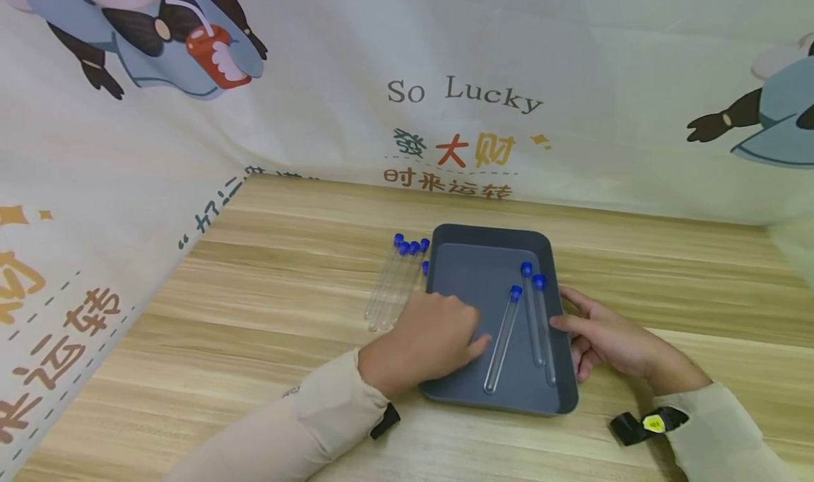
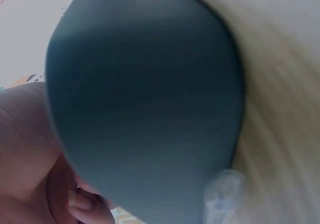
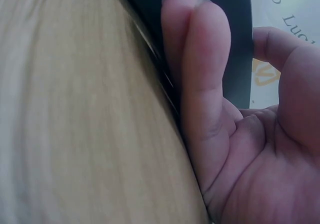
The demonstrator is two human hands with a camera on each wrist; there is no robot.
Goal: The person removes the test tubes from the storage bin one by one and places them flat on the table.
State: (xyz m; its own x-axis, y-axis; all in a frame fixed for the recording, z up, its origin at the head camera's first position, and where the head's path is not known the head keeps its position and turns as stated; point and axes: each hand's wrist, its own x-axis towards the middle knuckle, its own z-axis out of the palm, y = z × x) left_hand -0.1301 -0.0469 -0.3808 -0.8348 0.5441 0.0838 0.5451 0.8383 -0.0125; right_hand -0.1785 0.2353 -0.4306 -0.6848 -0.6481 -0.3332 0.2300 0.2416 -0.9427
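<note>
A dark grey tray (image 1: pixel 473 270) lies on the table, and three test tubes (image 1: pixel 505 341) with blue caps rest inside it. My right hand (image 1: pixel 613 337) holds the tray's right side, thumb at the rim; in the right wrist view its fingers (image 3: pixel 205 74) lie along the outer wall. Over the tray's left edge is my left hand (image 1: pixel 432 337), knuckles up and thumb pointing inward. Curled fingertips (image 2: pixel 85 204) show past the rim in the left wrist view, but I cannot tell whether they hold anything. Several more blue-capped test tubes (image 1: pixel 389 284) lie left of the tray.
The wooden table (image 1: pixel 267 277) extends on both sides of the tray. A printed cloth (image 1: pixel 318 58) with cartoon figures and lettering hangs behind and along the left side. A black strap (image 1: pixel 661 422) sits at the right wrist.
</note>
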